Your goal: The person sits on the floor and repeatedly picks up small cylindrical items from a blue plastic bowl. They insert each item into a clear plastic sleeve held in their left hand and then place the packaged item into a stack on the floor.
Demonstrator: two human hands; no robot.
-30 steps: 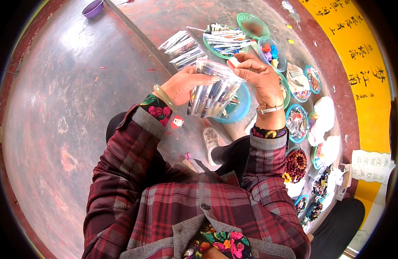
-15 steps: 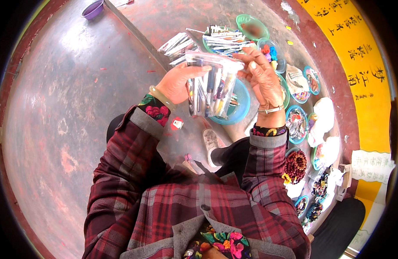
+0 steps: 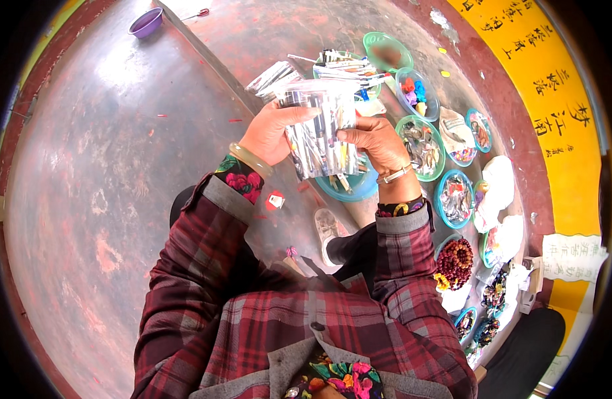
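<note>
The left hand pinches the left edge of a clear bag filled with pens, its thumb lying flat across the front. The right hand pinches the opposite edge, its thumb also on the front side. So the bag stands between both hands, held in the air. Below the grip, partly hidden by the bag, is a blue basin. Beyond the grip lies a pile of pens; just right of the right hand, a green basin.
</note>
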